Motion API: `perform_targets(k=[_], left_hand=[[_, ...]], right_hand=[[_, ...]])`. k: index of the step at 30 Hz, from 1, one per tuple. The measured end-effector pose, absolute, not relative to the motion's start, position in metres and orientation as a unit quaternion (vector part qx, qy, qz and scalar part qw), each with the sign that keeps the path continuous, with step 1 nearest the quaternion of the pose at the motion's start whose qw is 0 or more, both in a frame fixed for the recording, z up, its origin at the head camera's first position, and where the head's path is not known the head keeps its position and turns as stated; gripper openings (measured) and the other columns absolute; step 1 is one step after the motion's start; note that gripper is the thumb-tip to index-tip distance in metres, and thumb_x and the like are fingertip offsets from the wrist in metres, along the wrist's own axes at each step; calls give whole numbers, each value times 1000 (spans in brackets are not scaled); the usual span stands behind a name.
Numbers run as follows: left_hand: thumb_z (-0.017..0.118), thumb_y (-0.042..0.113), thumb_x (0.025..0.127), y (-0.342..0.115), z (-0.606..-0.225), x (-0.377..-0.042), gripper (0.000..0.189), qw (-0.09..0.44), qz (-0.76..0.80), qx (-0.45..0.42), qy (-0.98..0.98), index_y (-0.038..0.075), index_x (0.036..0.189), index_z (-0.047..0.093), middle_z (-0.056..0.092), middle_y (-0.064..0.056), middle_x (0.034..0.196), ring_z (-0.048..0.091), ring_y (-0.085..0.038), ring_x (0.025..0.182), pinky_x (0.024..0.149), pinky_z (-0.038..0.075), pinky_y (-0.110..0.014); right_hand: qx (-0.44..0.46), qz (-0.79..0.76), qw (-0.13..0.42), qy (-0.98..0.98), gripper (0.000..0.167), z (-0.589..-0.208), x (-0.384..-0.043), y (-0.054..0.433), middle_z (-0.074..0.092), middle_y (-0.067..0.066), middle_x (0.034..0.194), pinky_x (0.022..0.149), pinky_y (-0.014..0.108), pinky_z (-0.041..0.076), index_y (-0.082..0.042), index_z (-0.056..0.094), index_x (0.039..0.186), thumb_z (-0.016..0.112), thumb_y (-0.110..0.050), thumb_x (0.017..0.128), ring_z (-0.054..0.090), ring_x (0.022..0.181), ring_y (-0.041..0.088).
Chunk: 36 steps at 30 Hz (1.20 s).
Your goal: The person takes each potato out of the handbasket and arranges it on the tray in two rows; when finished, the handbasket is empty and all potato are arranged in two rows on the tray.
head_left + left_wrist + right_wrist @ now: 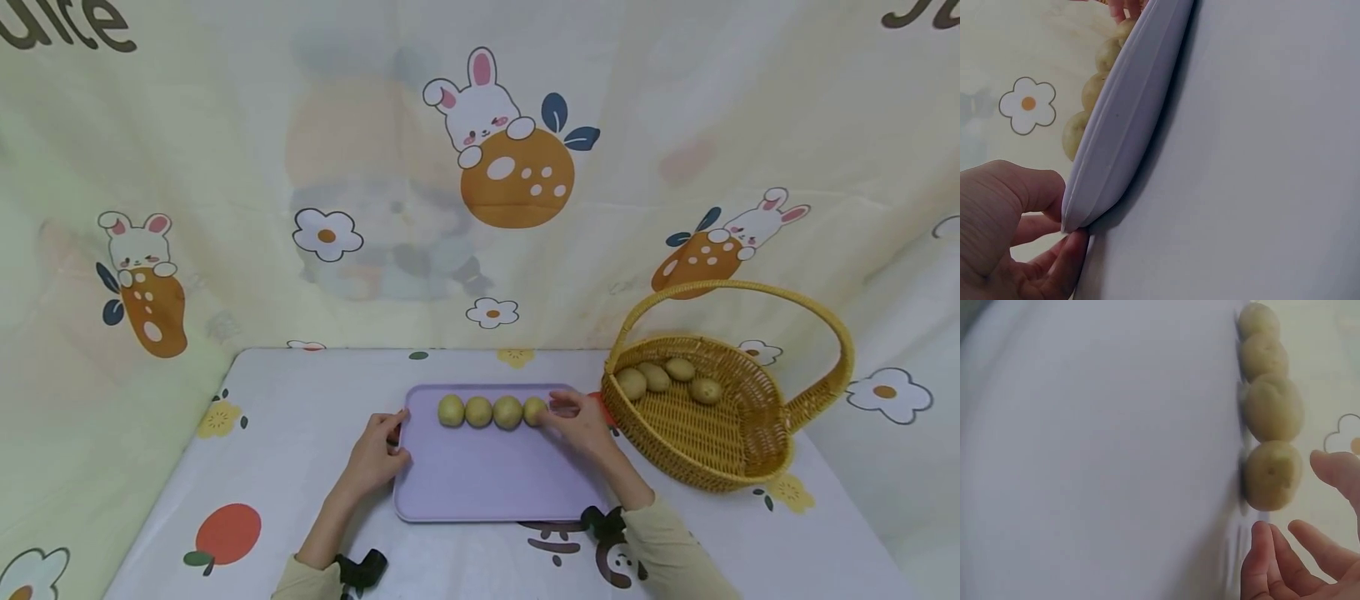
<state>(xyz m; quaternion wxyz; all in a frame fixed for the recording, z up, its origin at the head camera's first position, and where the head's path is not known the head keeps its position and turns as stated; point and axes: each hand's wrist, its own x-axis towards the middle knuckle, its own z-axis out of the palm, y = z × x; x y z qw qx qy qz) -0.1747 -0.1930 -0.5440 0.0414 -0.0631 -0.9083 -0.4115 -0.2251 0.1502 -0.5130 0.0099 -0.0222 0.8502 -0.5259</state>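
A lilac tray [487, 479] lies on the table with several potatoes [478, 412] in a row along its far side. My left hand [372, 457] pinches the tray's left rim between thumb and fingers, which the left wrist view shows up close. At the row's right end, my right hand [583, 425] is beside the last potato [1270, 476]. In the right wrist view its thumb and fingers are spread around that potato, with a small gap between them and its skin.
To the right of the tray stands a woven basket [697, 429] with a tall arched handle [738, 287]. Several more potatoes [656, 377] lie in its left part. A printed cloth [300, 450] covers the table, and a patterned curtain [405, 167] hangs behind.
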Motion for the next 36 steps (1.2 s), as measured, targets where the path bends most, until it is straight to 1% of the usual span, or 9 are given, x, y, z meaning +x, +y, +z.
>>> perform_targets(k=[4, 9, 13, 17, 21, 23, 26, 31, 36], left_hand=[[64, -2, 71, -193, -543, -174, 65, 42, -414, -64, -907, -4, 136, 55, 51, -16, 110, 57, -16, 80, 71, 50, -26], [65, -2, 72, -194, -543, -174, 64, 44, -413, -66, -907, -5, 135, 55, 51, -16, 111, 57, -17, 83, 71, 50, -25], [65, -2, 71, -195, -544, -174, 64, 48, -414, -69, -906, -5, 135, 56, 52, -16, 111, 57, -18, 85, 71, 50, -25], [64, -2, 71, -195, -545, -173, 64, 50, -413, -67, -907, -5, 135, 56, 52, -16, 110, 57, -18, 85, 71, 50, -25], [64, -3, 71, -195, -545, -174, 64, 50, -410, -69, -908, -5, 135, 56, 51, -16, 110, 57, -17, 84, 70, 50, -24], [65, -3, 72, -195, -545, -174, 64, 49, -412, -70, -907, -5, 135, 56, 51, -16, 111, 57, -17, 84, 70, 50, -24], [65, -2, 72, -195, -545, -174, 64, 50, -412, -71, -907, -5, 135, 56, 51, -16, 111, 57, -16, 82, 70, 50, -25], [65, -2, 72, -194, -545, -174, 63, 54, -408, -73, -908, -5, 135, 56, 51, -16, 109, 56, -15, 79, 70, 49, -25], [64, -2, 71, -195, -546, -174, 64, 58, -413, -75, -906, -5, 134, 56, 51, -15, 108, 56, -15, 80, 70, 49, -25]], right_hand=[[-26, -518, 9, 855, 43, -499, -226, 156, 65, 27, 115, 66, 24, 53, 10, 62, 123, 72, -13, 88, 65, 104, 40], [-44, -515, 0, 856, 39, -476, -224, 167, 63, 27, 118, 67, 24, 51, 8, 61, 124, 66, -15, 93, 63, 104, 41], [-44, -511, -24, 858, 36, -462, -224, 177, 64, 26, 118, 72, 19, 49, 6, 62, 123, 64, -15, 94, 63, 103, 38], [-33, -506, -66, 859, 32, -456, -225, 188, 66, 23, 113, 77, 12, 45, 5, 65, 119, 64, -14, 94, 64, 98, 24], [-17, -516, -104, 850, 28, -451, -225, 205, 68, 24, 109, 74, 12, 46, 7, 67, 114, 65, -10, 92, 61, 87, 5], [2, -511, -115, 852, 27, -450, -226, 214, 67, 24, 110, 71, 13, 46, 7, 68, 113, 65, -10, 92, 59, 83, 1], [37, -494, -109, 862, 29, -451, -228, 227, 65, 23, 115, 69, 15, 45, 6, 67, 116, 62, -12, 94, 59, 88, 8], [76, -457, -84, 882, 37, -460, -231, 242, 61, 26, 120, 76, 22, 45, 6, 62, 125, 58, -14, 95, 60, 104, 32], [97, -444, -64, 888, 43, -471, -235, 246, 60, 29, 121, 88, 39, 44, 5, 56, 132, 58, -14, 93, 57, 112, 38]])
